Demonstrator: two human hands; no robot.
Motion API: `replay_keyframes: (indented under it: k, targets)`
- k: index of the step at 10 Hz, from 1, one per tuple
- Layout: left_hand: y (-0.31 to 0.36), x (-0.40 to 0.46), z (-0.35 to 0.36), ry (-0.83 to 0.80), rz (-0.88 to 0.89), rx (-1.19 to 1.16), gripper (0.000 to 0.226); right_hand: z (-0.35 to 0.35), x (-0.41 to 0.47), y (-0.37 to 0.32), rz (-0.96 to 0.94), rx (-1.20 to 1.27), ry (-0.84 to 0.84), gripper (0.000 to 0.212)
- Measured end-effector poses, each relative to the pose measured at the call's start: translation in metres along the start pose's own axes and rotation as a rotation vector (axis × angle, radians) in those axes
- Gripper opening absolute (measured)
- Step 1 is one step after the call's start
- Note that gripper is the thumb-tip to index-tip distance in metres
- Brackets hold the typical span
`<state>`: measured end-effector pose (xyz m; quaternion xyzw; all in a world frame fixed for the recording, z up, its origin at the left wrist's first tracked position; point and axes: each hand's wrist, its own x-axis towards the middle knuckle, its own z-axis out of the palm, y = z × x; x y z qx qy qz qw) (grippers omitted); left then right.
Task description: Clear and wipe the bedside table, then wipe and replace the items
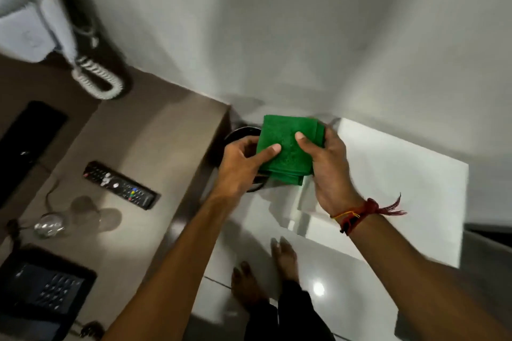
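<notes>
A folded green cloth (285,141) is held in front of me by both hands, to the right of the brown bedside table (155,135). My left hand (241,163) pinches its left edge with the thumb on top. My right hand (327,171) grips its right side, thumb pressed on the cloth. On the table lie a black remote control (120,185), an upturned clear glass (51,225), a black telephone (41,289) at the near left and a flat black item (25,144) at the far left.
A dark round bin (238,135) stands on the floor under my hands, beside the table's edge. A white block-shaped unit (401,174) is to the right. A white wall device with a coiled cord (94,80) hangs at the back left. My bare feet (266,268) stand on glossy tiles.
</notes>
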<state>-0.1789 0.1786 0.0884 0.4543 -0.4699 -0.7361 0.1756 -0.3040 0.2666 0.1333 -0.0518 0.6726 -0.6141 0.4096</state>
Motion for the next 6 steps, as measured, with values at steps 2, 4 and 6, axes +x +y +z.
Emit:
replay_keyframes:
  k: [2,4,6]
  targets:
    - [-0.011,-0.01,0.157,-0.101,0.14,0.251,0.015,-0.154,-0.009,-0.019,-0.131,-0.077,0.277,0.069]
    - [-0.039,-0.018,0.233,-0.071,0.243,0.628,0.024,-0.231,-0.011,-0.001,-0.1,-0.303,0.295,0.076]
    - [-0.024,-0.046,0.269,0.157,0.343,1.036,0.048,-0.266,-0.036,-0.016,-0.247,-0.693,0.184,0.076]
